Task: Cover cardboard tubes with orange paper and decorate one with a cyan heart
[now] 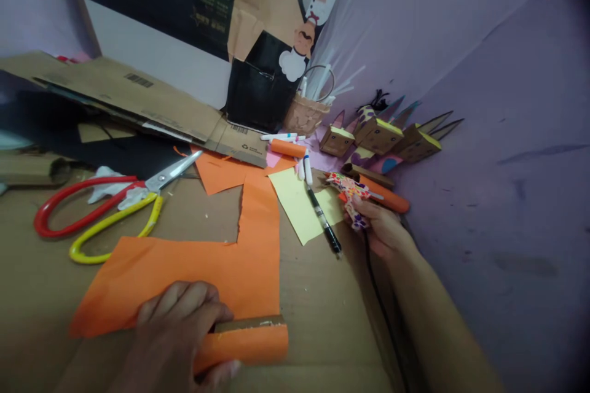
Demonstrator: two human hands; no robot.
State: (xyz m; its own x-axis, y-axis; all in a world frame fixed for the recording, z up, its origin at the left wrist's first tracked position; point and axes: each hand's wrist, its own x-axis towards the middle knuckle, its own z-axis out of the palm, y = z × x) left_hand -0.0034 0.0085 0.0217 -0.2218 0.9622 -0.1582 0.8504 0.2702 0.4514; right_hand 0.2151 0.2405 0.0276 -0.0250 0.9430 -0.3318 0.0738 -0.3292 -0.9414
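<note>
My left hand (177, 325) is closed around a cardboard tube (249, 344) partly wrapped in orange paper. A bare brown strip with a whitish line of glue shows along its top. Behind and under this hand spreads a cut sheet of orange paper (184, 264) with a notch in its upper side. On the right, my right hand (385, 227) grips a colourfully patterned glue gun (353, 193), whose tip points left. A black cord (380, 298) runs down from its handle. Beside it lies an orange-wrapped tube (389, 196).
Red-and-yellow scissors (133, 196) lie partly open at left. A black pen (325, 224) rests by yellow paper (295, 202). Markers (305, 169) and a small orange roll (288, 148) are farther back. Cardboard animal heads (378, 135), a basket (306, 113) and flattened cardboard (138, 101) line the wall.
</note>
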